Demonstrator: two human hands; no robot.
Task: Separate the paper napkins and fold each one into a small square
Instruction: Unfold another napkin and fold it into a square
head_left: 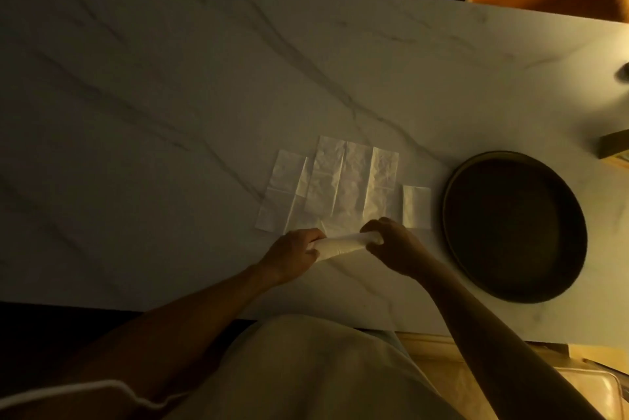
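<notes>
Both hands, left (295,249) and right (391,242), pinch opposite ends of one napkin (340,244), lifted just near-side of the spread napkin strips (340,181) on the surface (170,79), likely mid-fold. Folded square (416,207) sits right of strips.

Left hand (295,251), right hand (391,244) pinch napkin (340,244) ends; overlapping napkins (326,181) beyond, dark plate (452,201) right.

The right frame edge cuts off a small dark object (623,72) and a box (615,144).

Left hand (294,251) and right hand (394,242) close together, fingers curled, pinching, forearms converging
</notes>
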